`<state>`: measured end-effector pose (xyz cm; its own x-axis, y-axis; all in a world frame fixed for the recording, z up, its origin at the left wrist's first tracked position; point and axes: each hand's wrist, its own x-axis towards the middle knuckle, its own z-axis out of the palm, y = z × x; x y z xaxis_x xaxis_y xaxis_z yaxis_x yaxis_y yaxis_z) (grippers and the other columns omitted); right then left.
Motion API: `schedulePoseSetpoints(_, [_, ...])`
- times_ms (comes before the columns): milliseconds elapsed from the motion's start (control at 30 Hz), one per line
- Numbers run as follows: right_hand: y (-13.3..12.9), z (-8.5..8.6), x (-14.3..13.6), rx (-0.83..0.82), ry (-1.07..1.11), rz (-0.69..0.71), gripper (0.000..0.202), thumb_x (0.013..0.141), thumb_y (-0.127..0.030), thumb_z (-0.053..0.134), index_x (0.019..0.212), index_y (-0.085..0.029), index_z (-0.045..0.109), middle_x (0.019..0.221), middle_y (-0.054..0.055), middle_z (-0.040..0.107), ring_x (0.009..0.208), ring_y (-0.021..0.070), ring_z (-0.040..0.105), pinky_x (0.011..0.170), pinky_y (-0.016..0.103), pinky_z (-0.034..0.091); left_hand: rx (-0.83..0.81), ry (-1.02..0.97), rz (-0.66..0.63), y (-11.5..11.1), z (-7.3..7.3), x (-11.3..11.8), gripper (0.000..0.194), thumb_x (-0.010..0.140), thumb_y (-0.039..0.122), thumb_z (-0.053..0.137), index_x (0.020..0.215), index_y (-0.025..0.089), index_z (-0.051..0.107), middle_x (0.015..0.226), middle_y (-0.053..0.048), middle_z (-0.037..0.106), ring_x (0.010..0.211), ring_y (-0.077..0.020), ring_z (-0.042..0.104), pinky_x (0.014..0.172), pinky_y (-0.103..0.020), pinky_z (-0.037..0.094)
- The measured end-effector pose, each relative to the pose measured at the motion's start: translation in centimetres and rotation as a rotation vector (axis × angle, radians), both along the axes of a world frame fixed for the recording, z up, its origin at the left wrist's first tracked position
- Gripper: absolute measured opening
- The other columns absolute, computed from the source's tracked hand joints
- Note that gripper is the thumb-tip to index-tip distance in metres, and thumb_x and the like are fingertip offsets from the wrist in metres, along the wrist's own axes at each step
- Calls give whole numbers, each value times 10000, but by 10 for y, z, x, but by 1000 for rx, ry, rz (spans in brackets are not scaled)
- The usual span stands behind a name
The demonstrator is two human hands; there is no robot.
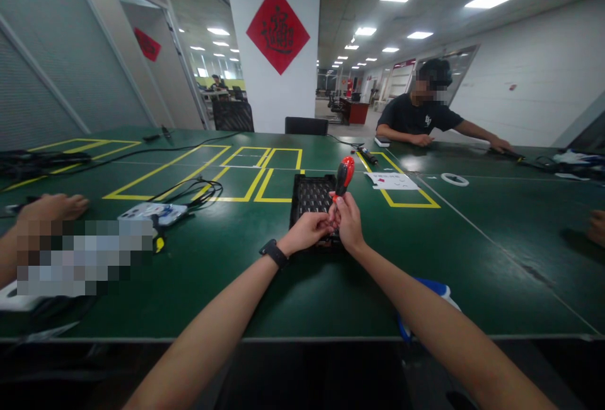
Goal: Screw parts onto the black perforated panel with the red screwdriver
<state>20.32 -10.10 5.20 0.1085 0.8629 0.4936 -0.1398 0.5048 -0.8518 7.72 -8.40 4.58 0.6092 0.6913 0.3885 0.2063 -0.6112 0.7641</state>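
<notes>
A screwdriver with a red and black handle stands nearly upright in my right hand, whose fingers are closed around its lower part. Just to the left, my left hand has its fingers pinched together by the screwdriver's lower end. What lies between those fingertips is too small to make out. Both hands are over the near right part of a black tray-like case holding rows of small shiny pieces. My hands hide the case's near right part and the screwdriver's tip.
The green table has yellow tape outlines. At left are a power strip, cables, a phone-like device and another person's hand. A paper sheet and tape ring lie right. A co-worker sits across.
</notes>
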Motion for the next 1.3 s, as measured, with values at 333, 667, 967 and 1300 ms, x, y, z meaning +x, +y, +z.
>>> schedulePoseSetpoints(333, [-1, 0, -1, 7, 21, 26, 192, 841, -361, 457, 954, -205, 449, 513, -82, 420, 422, 49, 377, 428, 155, 324, -13, 14, 94, 3, -2, 0, 222, 680, 312, 638, 699, 105, 561, 596, 29, 526, 541, -71, 448, 526, -178, 364])
schedulePoseSetpoints(667, [-2, 0, 1, -50, 41, 29, 316, 866, -408, 337, 1068, -199, 462, 549, -62, 479, 340, 43, 319, 319, 153, 270, 75, 46, -15, 0, 3, -2, 144, 787, 156, 472, 764, 107, 606, 726, -18, 623, 666, -100, 530, 636, -194, 396])
schedulePoseSetpoints(967, [0, 0, -1, 12, 41, -19, 204, 846, -360, 433, 973, -202, 448, 528, -73, 440, 416, 48, 360, 399, 149, 293, -7, 20, 88, 5, -7, 1, 245, 710, 341, 608, 770, 107, 567, 622, 17, 554, 545, -81, 476, 531, -189, 382])
schedulePoseSetpoints(1300, [-1, 0, -1, -15, 18, -39, 297, 774, -335, 545, 1018, -218, 420, 591, -71, 488, 439, 48, 427, 415, 154, 348, -22, 8, -12, 2, -4, -1, 126, 747, 231, 569, 759, 105, 563, 664, 5, 578, 594, -86, 506, 587, -190, 411])
